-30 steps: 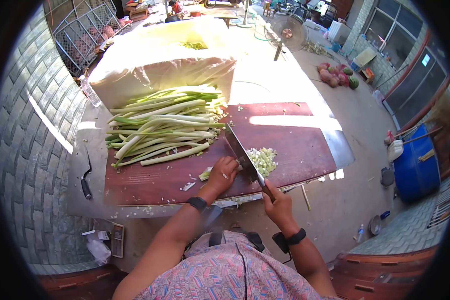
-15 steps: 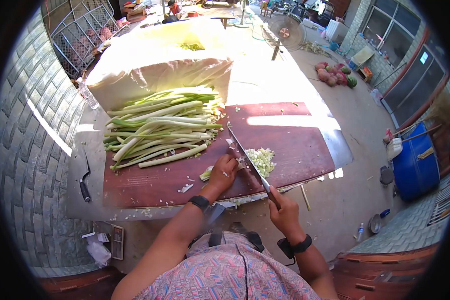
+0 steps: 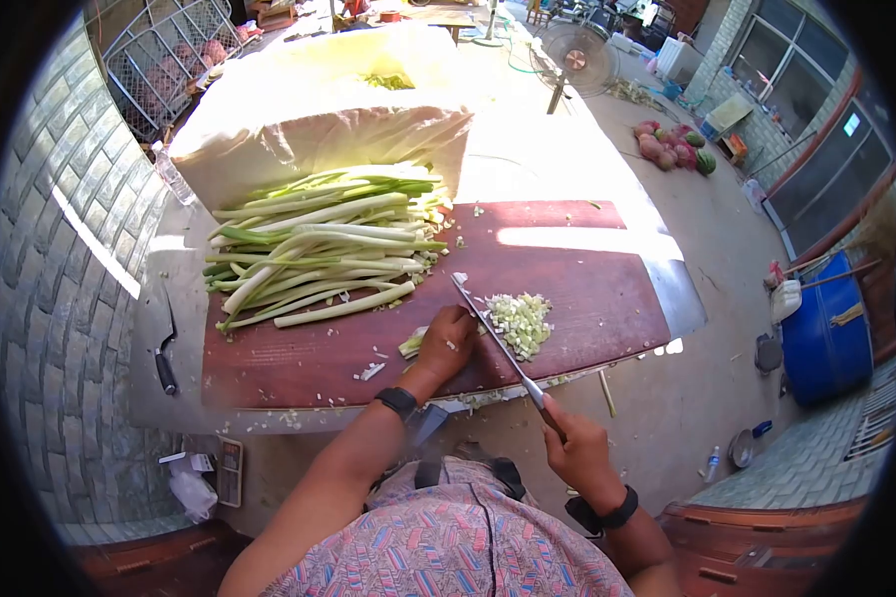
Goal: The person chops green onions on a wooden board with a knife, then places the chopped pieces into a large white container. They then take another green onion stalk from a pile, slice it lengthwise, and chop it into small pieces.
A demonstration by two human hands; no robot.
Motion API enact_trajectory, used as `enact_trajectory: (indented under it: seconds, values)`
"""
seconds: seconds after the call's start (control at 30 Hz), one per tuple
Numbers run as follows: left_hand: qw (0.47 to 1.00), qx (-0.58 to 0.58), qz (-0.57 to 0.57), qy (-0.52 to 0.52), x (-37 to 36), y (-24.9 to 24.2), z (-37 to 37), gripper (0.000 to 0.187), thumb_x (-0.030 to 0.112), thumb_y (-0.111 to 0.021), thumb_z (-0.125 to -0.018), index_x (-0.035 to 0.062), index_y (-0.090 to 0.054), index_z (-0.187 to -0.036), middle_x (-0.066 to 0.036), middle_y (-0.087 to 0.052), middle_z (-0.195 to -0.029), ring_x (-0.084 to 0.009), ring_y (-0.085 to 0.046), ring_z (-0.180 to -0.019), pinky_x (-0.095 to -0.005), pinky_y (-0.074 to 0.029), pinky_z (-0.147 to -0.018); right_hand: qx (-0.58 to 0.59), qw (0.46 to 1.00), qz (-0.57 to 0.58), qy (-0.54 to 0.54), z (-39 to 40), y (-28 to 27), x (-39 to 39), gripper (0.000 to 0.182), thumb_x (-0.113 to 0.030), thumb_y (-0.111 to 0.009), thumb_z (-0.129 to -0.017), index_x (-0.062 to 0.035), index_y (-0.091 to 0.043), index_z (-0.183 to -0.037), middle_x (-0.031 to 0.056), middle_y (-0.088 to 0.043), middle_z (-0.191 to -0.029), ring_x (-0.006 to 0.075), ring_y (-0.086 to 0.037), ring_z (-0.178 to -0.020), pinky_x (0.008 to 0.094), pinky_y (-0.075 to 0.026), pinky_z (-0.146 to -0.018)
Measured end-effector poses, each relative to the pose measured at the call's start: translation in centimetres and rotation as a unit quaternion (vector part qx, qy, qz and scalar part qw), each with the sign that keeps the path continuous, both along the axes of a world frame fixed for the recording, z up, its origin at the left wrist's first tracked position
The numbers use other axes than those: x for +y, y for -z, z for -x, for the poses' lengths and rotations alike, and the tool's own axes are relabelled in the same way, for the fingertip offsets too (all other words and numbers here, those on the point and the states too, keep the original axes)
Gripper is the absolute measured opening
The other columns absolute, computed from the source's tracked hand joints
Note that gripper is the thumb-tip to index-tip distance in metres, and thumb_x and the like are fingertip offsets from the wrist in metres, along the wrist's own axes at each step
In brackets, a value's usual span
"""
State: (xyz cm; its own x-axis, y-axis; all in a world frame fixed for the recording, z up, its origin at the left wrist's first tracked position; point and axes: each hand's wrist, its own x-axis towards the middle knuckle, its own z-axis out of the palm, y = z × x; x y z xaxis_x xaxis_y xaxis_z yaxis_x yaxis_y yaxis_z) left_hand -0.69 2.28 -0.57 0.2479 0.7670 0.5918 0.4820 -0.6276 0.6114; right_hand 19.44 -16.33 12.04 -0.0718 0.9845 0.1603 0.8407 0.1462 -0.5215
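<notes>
On the red-brown board, my left hand is closed round a short bundle of green onion stalks, whose cut ends are mostly hidden by the fingers. My right hand grips the handle of a long knife. Its blade lies slanted just right of my left fingers, between them and a heap of chopped onion. A big pile of whole green onions covers the board's upper left. Small white scraps lie below the pile.
A second knife lies on the metal tabletop at the left. Behind the pile stands a cloth-lined box, with a plastic bottle beside it. A fan and a blue barrel stand farther off.
The knife and my right hand have moved slightly down and toward me. The chopped heap beside the blade looks a little wider. My left hand keeps its hold on the stalks.
</notes>
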Motion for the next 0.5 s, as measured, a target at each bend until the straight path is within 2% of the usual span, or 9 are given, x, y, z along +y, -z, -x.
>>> enact_trajectory:
  seconds: [0.23,0.3,0.5]
  values:
    - [0.999,0.04,0.031,-0.006,-0.3,-0.9,0.2,0.011,0.004,-0.065,-0.075,0.0032,-0.059,-0.085,-0.015,-0.056,-0.091,-0.0354,-0.055,-0.089,-0.043,-0.046,-0.077,-0.022,1.0,0.008,0.015,2.1,4.6,5.8,0.047,-0.009,-0.065,-0.083,-0.0148,-0.059,-0.13,0.019,-0.063,-0.077,0.0361,-0.063,-0.068,0.042,-0.049,-0.059]
    - [0.998,0.051,0.032,-0.002,-0.4,-0.9,0.3,0.011,0.003,-0.065,-0.074,0.0033,-0.059,-0.084,-0.015,-0.056,-0.09,-0.0351,-0.055,-0.089,-0.0431,-0.046,-0.077,0.044,0.998,-0.047,0.019,2.1,5.6,6.7,0.048,-0.009,-0.065,-0.083,-0.0145,-0.058,-0.13,0.0192,-0.064,-0.077,0.0367,-0.064,-0.069,0.0422,-0.05,-0.061]
    - [1.0,0.008,0.019,0.015,-0.3,-0.6,0.3,0.014,0.001,-0.067,-0.071,0.0028,-0.057,-0.08,-0.014,-0.055,-0.087,-0.035,-0.055,-0.088,-0.0427,-0.046,-0.076,0.08,0.993,-0.076,0.033,1.4,4.6,5.0,0.048,-0.009,-0.066,-0.082,-0.0126,-0.059,-0.129,0.0179,-0.064,-0.078,0.037,-0.063,-0.07,0.0427,-0.05,-0.062]
